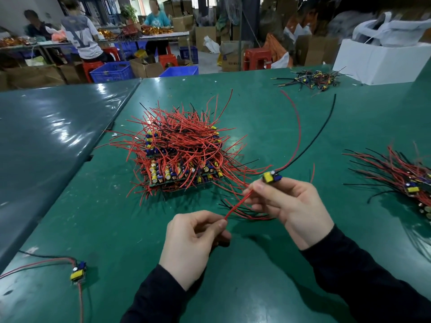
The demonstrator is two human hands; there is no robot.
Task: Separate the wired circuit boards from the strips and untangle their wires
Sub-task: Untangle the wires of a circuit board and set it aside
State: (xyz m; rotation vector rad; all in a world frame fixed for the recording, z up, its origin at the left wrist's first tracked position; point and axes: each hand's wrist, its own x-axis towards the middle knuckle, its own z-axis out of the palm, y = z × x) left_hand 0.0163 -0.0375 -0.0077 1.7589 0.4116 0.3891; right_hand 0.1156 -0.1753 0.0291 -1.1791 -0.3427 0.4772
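The right hand point(289, 201) holds a small circuit board point(271, 177) with yellow and blue parts above the green worktop point(256, 264); a long red wire point(295, 127) and a black wire point(319, 134) rise from it; the left hand point(193, 241) pinches the end of a short red wire point(238, 203); the pile of boards on strips point(182, 155) lies behind; a separated board point(78, 272) lies at left; no writing can be read on the boards.

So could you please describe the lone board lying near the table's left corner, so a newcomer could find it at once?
Start at the big red wire pile mid-table and come toward the table's near left edge. There lies a single board, yellow and blue parts on top, red and black wires trailing left. Unlike the board in the right hand, nothing touches it.
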